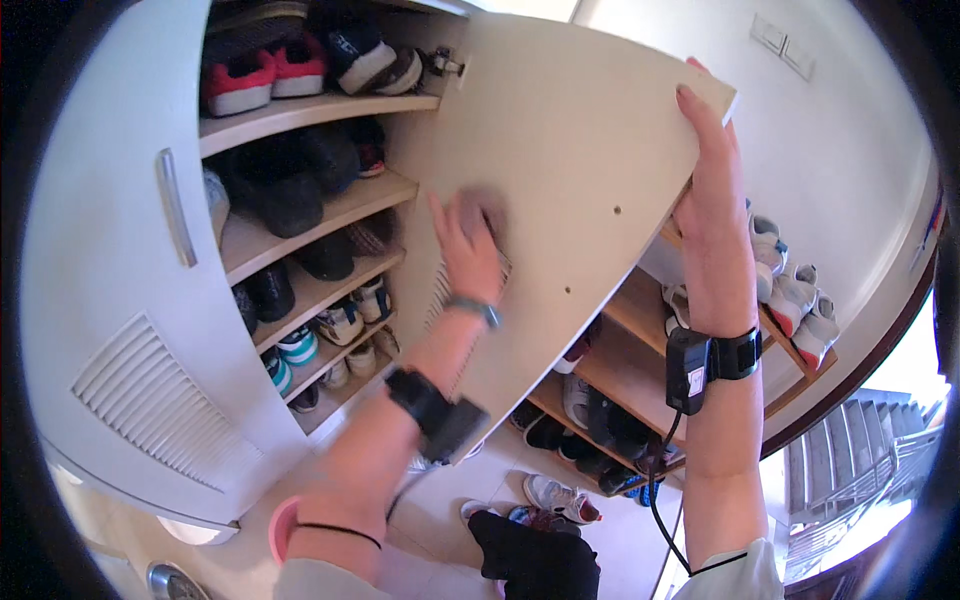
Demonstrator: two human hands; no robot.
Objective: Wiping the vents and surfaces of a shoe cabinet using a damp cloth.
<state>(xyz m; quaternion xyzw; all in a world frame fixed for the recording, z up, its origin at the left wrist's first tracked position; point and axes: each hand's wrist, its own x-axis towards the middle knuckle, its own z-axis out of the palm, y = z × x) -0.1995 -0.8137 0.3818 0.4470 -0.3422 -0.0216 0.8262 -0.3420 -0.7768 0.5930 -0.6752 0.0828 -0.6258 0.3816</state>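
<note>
A shoe cabinet's door (555, 150) stands swung out from the cabinet, its inner face towards me. My right hand (709, 150) grips the door's upper outer corner, thumb on the inner face. Against the middle of that face, above its louvred vent, is my left hand (469, 255), with a blurred brownish-grey thing (484, 210), perhaps a cloth, under its fingers. Shelves to the left hold red shoes (274, 75) on top, dark shoes (281, 187) below, and teal-striped shoes (298, 345) lower down. Both wrists wear black strapped devices.
Left of the opening is a white cabinet door (112, 247) with a metal handle (176, 206). Behind the swung door, a wooden shoe rack (645, 300) holds several shoes. Sneakers (559, 495) lie on the tiled floor near my black-clad leg (536, 555). Stairs (840, 450) show at lower right.
</note>
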